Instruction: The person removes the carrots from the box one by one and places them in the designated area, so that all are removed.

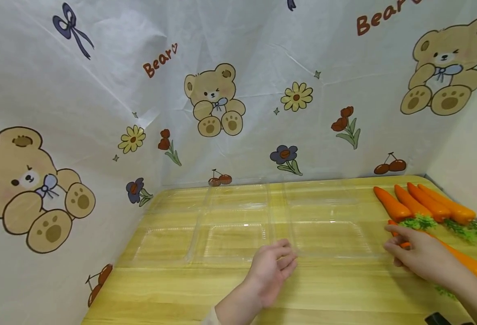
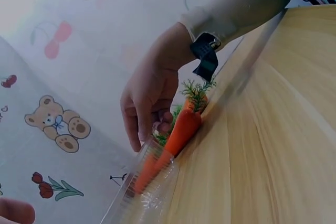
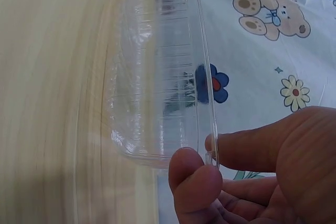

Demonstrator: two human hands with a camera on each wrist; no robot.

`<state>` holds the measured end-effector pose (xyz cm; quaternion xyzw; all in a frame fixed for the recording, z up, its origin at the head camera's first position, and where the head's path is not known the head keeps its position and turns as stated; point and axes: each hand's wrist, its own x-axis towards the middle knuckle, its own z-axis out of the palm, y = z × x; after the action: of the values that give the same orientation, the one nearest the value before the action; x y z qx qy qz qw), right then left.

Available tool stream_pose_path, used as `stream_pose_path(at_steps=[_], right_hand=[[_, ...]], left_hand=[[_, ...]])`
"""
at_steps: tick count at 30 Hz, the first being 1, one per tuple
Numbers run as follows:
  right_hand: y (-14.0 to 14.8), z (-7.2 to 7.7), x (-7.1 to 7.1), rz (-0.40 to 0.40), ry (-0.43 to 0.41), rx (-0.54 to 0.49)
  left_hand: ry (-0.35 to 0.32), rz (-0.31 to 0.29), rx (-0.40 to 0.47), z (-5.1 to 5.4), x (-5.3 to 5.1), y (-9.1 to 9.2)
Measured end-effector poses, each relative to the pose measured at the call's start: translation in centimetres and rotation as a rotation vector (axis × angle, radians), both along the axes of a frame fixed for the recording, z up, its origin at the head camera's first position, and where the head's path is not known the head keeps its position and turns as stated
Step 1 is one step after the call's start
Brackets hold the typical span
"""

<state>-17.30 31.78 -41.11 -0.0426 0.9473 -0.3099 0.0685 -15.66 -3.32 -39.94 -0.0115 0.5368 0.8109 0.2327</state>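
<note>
In the head view, my right hand [image 1: 423,255] is at the near right corner of a clear plastic box [image 1: 331,241]. Seen from the right wrist, its thumb [image 3: 252,148] and bent fingers pinch the box's rim. My left hand [image 1: 268,273] is by the near left corner with loosely bent fingers, and no grip on the box shows. Only a fingertip [image 2: 16,212] of it appears in the left wrist view. An orange carrot [image 1: 465,262] with a green top lies partly hidden behind the right hand.
More clear boxes [image 1: 234,241] stand in rows on the wooden table [image 1: 173,293]. Several carrots [image 1: 429,203] lie at the back right. A bear-printed sheet [image 1: 254,149] rises behind the table. Part of a black object [image 1: 437,318] shows at the bottom edge.
</note>
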Motion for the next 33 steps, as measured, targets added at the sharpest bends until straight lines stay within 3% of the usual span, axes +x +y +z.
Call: stream_pose_path(at_steps=[10,19,33], right_hand=[[-0.9,-0.2,0.2,-0.006,-0.041,-0.060],[-1.9,-0.7,0.4,0.000,-0.046,-0.138],[-1.7,-0.7,0.6,0.019,-0.051,-0.126]], left_hand=[[0.074,-0.119,-0.097,0.1,-0.3,-2.6],[0.131,-0.149,-0.195,0.5,-0.9,-4.5],[0.178,-0.181,-0.262,0.7,-1.3,-6.2]])
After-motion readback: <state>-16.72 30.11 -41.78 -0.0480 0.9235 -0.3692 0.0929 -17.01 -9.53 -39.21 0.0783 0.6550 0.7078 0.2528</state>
